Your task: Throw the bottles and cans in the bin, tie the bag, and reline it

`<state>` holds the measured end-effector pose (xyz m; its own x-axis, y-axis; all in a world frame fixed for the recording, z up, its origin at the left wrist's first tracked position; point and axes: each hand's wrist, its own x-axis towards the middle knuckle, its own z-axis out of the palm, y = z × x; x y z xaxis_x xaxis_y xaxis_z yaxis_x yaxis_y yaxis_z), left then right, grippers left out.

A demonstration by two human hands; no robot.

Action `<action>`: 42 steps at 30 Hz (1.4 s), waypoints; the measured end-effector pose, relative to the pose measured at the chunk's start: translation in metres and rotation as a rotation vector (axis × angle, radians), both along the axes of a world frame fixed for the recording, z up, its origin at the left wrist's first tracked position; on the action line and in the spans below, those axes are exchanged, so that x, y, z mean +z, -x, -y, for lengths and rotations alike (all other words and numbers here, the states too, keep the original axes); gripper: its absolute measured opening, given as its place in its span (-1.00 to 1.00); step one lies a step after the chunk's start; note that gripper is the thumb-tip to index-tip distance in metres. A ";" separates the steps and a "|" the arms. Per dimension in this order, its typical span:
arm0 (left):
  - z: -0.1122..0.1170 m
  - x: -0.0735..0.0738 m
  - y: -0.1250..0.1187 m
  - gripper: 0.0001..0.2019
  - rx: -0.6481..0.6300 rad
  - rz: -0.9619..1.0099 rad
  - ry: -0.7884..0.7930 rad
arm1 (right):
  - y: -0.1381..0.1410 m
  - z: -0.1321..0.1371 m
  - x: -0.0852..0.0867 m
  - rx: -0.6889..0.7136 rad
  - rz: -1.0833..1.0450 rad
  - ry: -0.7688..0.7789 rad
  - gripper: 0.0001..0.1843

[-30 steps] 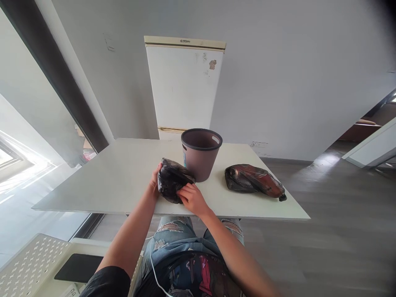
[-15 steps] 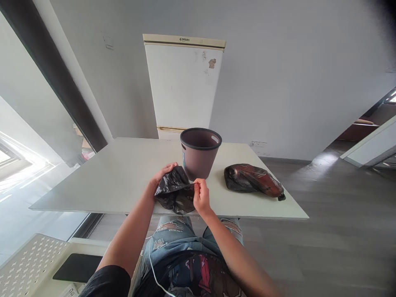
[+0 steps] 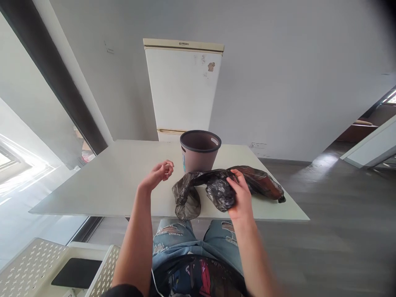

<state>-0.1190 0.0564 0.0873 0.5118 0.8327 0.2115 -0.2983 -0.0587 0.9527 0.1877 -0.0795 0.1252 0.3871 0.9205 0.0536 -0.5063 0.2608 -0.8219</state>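
My right hand [image 3: 241, 196] grips a bunched black plastic bag [image 3: 221, 194], thumb and fingers around its right side. A loose part of the bag hangs left, in front of the bin, down to the table's near edge. To the left of the bag, my left hand [image 3: 159, 173] is raised over the table with loosely curled fingers and nothing in it. Behind the bag stands an upright brownish-mauve trash bin [image 3: 202, 159] with a dark rim; its floor is hidden. Just right of my right hand lies a knotted dark bag with a reddish-brown object inside [image 3: 266, 183].
The pale table [image 3: 123, 177] spans the view, its near edge by my legs. A white refrigerator [image 3: 184, 88] stands behind it against the grey wall. At lower left are a perforated white basket [image 3: 37, 264] and a dark flat object [image 3: 77, 272].
My left hand has let go of the bag and moved slightly left. My right hand has gone right with the bag, now bunched in it and trailing across the bin's front.
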 end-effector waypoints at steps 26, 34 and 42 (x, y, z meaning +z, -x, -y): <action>0.131 0.063 -0.100 -0.63 0.509 -0.120 -0.048 | 0.043 0.039 0.008 0.229 0.767 -0.031 -0.70; 0.129 0.070 -0.047 -0.75 0.301 -0.320 -0.112 | -0.007 0.018 0.007 0.255 -0.062 0.114 -0.66; 0.137 0.057 -0.037 -0.40 -0.173 -0.702 -0.387 | -0.022 0.022 0.023 0.212 0.100 -0.033 -0.51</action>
<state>-0.0825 -0.0806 0.1443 0.7465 0.6635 0.0499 0.3249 -0.4290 0.8429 0.2097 -0.1019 0.1485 0.1767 0.9777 0.1137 -0.4695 0.1852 -0.8633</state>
